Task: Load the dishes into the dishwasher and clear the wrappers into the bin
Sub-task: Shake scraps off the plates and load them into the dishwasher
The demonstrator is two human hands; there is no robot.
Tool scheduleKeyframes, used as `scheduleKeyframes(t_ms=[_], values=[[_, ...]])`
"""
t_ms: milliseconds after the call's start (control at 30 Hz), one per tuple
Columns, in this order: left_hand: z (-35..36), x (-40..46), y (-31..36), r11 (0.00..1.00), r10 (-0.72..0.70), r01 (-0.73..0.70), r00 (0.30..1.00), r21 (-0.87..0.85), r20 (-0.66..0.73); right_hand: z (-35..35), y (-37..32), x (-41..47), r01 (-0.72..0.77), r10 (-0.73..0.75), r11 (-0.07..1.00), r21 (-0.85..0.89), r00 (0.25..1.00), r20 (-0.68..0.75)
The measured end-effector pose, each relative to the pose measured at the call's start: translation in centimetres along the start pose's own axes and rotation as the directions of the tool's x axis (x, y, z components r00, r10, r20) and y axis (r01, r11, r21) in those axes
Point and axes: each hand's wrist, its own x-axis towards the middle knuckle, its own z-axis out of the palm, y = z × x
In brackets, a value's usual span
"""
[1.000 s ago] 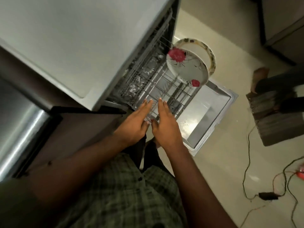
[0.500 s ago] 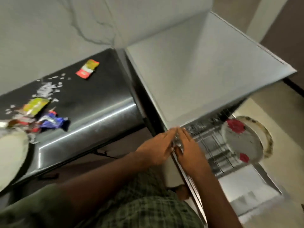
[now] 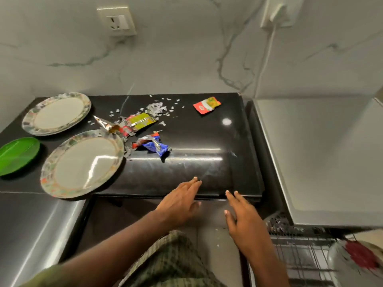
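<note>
Two patterned-rim plates lie on the black counter [image 3: 207,137]: a near plate [image 3: 83,164] overhanging the front edge and a far plate [image 3: 57,112] at the back left. A green plate [image 3: 17,155] sits at the left edge. Wrappers lie mid-counter: a yellow-green one [image 3: 142,121], a blue one [image 3: 154,145], a red sachet [image 3: 206,105] further right, with foil scraps [image 3: 155,107] around. My left hand [image 3: 180,200] and right hand [image 3: 241,218] hover empty, fingers straight, at the counter's front edge. The dishwasher rack [image 3: 298,255] at lower right holds a flowered plate [image 3: 356,259].
The dishwasher's grey top [image 3: 323,154] stands right of the counter. A marble wall behind carries a socket [image 3: 117,20] and a plugged-in white cable [image 3: 267,52]. A steel surface [image 3: 35,230] lies at lower left.
My view swung up from the dishwasher rack to the counter. Both hands left the rack and moved left, now apart at the counter's front edge.
</note>
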Motion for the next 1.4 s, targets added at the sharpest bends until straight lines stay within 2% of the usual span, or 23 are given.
scheduleKeyframes(t_ms=[167, 300, 500, 667, 800, 967, 1067, 1167, 1233, 1300, 1333, 1400], values=[[-1.5, -3.5, -8.3, 0.978, -0.200, 0.199, 0.980, 0.066, 0.003, 3.9, -6.1, 2.5, 0.063, -0.056, 0.996, -0.059, 0.992, 0.114], [-2.4, -5.4, -12.5, 0.954, -0.248, 0.235, 0.968, 0.187, 0.049, 6.3, -10.7, 5.0, 0.130, -0.112, 0.986, -0.099, 0.979, 0.173], [-2.3, -7.1, -14.0, 0.906, -0.365, 0.347, 0.930, 0.242, 0.031, 8.3, -16.8, 7.8, 0.284, -0.200, 0.932, -0.226, 0.921, 0.334], [-1.5, -7.2, -13.7, 0.877, -0.369, 0.334, 0.929, 0.345, 0.038, 9.6, -20.0, 11.2, 0.316, -0.118, 0.881, -0.352, 0.867, 0.483], [-2.2, -7.1, -13.6, 0.897, -0.404, 0.382, 0.913, 0.223, 0.061, 9.3, -21.3, 13.2, 0.307, -0.031, 0.828, -0.469, 0.860, 0.509], [-2.3, -7.3, -13.2, 0.901, -0.425, 0.417, 0.903, 0.118, 0.055, 7.8, -23.0, 14.2, 0.339, -0.029, 0.788, -0.513, 0.854, 0.519], [-2.3, -7.6, -13.1, 0.905, -0.418, 0.416, 0.908, 0.086, 0.002, 7.1, -23.7, 14.4, 0.356, -0.027, 0.771, -0.527, 0.846, 0.532], [-1.7, -7.9, -13.8, 0.895, -0.445, 0.442, 0.888, -0.051, -0.118, 7.0, -24.0, 14.4, 0.372, -0.025, 0.756, -0.538, 0.838, 0.544], [-1.6, -8.2, -14.5, 0.870, -0.491, 0.451, 0.832, -0.200, -0.259, 7.0, -23.9, 14.2, 0.382, -0.029, 0.748, -0.543, 0.836, 0.548], [-2.2, -8.4, -15.0, 0.787, -0.593, 0.410, 0.708, -0.461, -0.384, 7.0, -23.8, 13.9, 0.398, -0.047, 0.740, -0.542, 0.835, 0.549], [-2.7, -8.4, -15.2, 0.709, -0.673, 0.391, 0.623, -0.588, -0.398, 6.9, -23.7, 13.8, 0.405, -0.056, 0.739, -0.538, 0.833, 0.550], [-3.4, -8.4, -15.9, 0.480, -0.846, 0.399, 0.444, -0.781, -0.294, 6.8, -23.5, 13.6, 0.412, -0.072, 0.743, -0.527, 0.832, 0.550]])
